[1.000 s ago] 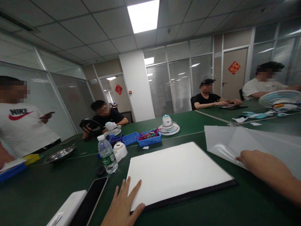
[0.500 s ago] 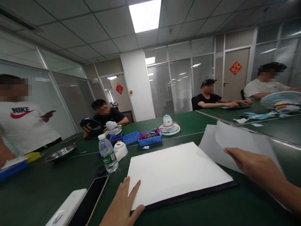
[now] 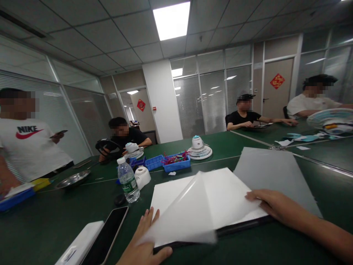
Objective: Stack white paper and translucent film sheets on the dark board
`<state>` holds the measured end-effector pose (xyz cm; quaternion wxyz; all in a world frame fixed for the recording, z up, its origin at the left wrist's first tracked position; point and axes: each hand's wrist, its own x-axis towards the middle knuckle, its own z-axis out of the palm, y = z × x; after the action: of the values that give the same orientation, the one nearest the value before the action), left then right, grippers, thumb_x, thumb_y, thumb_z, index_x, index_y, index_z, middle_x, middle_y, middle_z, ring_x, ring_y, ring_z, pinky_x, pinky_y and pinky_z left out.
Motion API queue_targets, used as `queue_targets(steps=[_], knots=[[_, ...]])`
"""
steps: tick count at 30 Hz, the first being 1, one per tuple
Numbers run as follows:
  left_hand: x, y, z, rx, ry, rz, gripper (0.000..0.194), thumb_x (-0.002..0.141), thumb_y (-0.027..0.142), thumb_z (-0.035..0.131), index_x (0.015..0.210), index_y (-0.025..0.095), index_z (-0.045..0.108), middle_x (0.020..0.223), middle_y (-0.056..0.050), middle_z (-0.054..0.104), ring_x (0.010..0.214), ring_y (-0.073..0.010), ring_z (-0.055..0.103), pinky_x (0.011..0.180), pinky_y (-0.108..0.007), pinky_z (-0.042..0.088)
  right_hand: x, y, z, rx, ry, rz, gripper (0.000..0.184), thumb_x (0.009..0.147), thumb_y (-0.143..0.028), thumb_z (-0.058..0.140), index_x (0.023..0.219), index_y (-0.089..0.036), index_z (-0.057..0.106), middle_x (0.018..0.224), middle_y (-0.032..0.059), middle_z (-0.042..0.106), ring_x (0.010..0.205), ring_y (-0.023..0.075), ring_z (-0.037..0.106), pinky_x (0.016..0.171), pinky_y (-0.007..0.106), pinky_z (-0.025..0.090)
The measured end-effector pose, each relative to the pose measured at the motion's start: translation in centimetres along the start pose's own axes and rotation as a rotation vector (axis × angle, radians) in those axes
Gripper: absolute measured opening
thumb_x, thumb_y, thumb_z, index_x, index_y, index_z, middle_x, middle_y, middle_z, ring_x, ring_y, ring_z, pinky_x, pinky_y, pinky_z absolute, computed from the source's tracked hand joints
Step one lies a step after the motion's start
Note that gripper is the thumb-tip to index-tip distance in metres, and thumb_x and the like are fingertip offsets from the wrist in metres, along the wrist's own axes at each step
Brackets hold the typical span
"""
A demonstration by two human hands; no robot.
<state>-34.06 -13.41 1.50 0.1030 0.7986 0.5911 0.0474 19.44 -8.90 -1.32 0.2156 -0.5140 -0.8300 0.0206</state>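
Clear plastic sheet (image 3: 198, 206) lies over the white board (image 3: 168, 191) on the green table (image 3: 49, 221), right in front of you. It covers most of the board and looks a bit blurry at its near edge. Your right hand (image 3: 271, 204) lies on the right side of the sheet with flat fingers, pressing on it, not closed around it. Your left hand (image 3: 143, 244) rests open at the near left corner of the board, and the sheet's corner lies over your fingertips. A second pale sheet (image 3: 273, 173) lies on the table just right of the board.

Left of your left hand you see a dark phone (image 3: 106, 237) and a white box (image 3: 79, 246), side by side. Farther back stand a water bottle (image 3: 127, 181), blue trays (image 3: 165, 162) and a small white fan (image 3: 199, 149). Other people sit and stand around the tables, well apart from you.
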Motion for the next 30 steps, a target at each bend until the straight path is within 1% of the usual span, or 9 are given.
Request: queue_targets(steps=[4,7,10,13,16,20,24,27,30], knots=[[-0.1,0.4,-0.5,-0.041,-0.001,-0.055,0.097,0.088,0.070,0.064,0.164,0.022,0.029,0.169,-0.007,0.029,0.157,-0.0400,0.014,0.128,-0.056,0.022,-0.5,1.2,-0.5,0.039,0.013,0.112,0.032,0.086,-0.026,0.056,0.114,-0.027,0.073,0.128,0.0064,0.073,0.116,0.0287,0.068,0.105,0.049,0.051],[0.1,0.8,-1.1,-0.023,-0.040,-0.067,0.098,0.087,0.071,0.065,0.164,0.020,0.031,0.170,-0.009,0.025,0.157,-0.0413,0.009,0.128,-0.058,0.014,-0.5,1.6,-0.8,-0.006,0.018,0.158,0.030,0.082,-0.027,0.059,0.109,-0.025,0.072,0.121,0.0071,0.075,0.111,0.0291,0.069,0.101,0.049,0.052],[0.0,0.9,-1.6,-0.025,-0.088,-0.099,0.103,0.085,0.072,0.066,0.164,0.016,0.030,0.171,-0.012,0.015,0.156,-0.0440,0.010,0.127,-0.060,0.018,-0.4,1.5,-0.9,0.014,0.002,0.143,0.027,0.078,-0.023,0.059,0.102,-0.025,0.071,0.120,0.0056,0.075,0.109,0.0282,0.069,0.099,0.046,0.053],[0.0,0.2,-1.6,-0.067,-0.061,-0.092,0.108,0.083,0.070,0.069,0.165,0.015,0.025,0.171,-0.013,0.008,0.156,-0.0450,0.012,0.125,-0.061,0.023,-0.2,1.3,-1.2,0.020,-0.013,0.160,0.021,0.076,-0.022,0.060,0.095,-0.025,0.068,0.120,0.0050,0.075,0.110,0.0283,0.069,0.097,0.044,0.053],[0.4,-1.1,-1.1,-0.089,0.005,-0.113,0.111,0.083,0.068,0.069,0.166,0.012,0.021,0.171,-0.014,0.013,0.155,-0.0465,0.016,0.125,-0.063,0.024,-0.1,1.6,-1.4,0.023,-0.039,0.163,0.018,0.078,-0.023,0.058,0.094,-0.026,0.066,0.125,0.0043,0.073,0.115,0.0288,0.068,0.100,0.045,0.053],[1.3,-2.0,-0.6,-0.134,0.178,-0.160,0.088,0.097,0.065,0.045,0.163,0.008,0.032,0.168,-0.015,0.031,0.154,-0.0399,0.030,0.126,-0.060,0.025,-0.3,3.0,-1.0,0.043,-0.058,0.141,0.045,0.075,-0.020,0.058,0.118,-0.029,0.069,0.145,0.0029,0.064,0.132,0.0296,0.059,0.117,0.051,0.043],[1.4,-1.3,-0.9,-0.102,0.227,-0.094,0.079,0.101,0.064,0.038,0.163,0.016,0.033,0.170,-0.010,0.028,0.155,-0.0333,0.032,0.126,-0.056,0.026,-0.6,4.7,0.1,-0.039,-0.018,0.206,0.080,0.072,-0.022,0.061,0.151,-0.029,0.052,0.161,0.0053,0.046,0.146,0.0318,0.045,0.123,0.056,0.034],[1.3,-0.5,-1.2,0.013,0.136,-0.038,0.068,0.098,0.061,0.049,0.155,0.024,0.051,0.169,-0.007,0.029,0.153,-0.0361,0.034,0.125,-0.059,0.026,-0.7,5.5,0.7,-0.113,0.064,0.351,0.079,0.085,-0.042,0.060,0.158,-0.017,0.043,0.157,0.0162,0.048,0.141,0.0352,0.051,0.117,0.056,0.042],[1.2,0.0,-1.3,0.084,0.107,-0.059,0.061,0.095,0.058,0.054,0.145,0.025,0.063,0.164,-0.008,0.041,0.149,-0.0368,0.042,0.123,-0.060,0.032,-0.7,5.7,0.7,-0.156,0.051,0.409,0.072,0.093,-0.062,0.048,0.149,-0.016,0.056,0.145,0.0178,0.060,0.127,0.0358,0.063,0.108,0.057,0.050]])
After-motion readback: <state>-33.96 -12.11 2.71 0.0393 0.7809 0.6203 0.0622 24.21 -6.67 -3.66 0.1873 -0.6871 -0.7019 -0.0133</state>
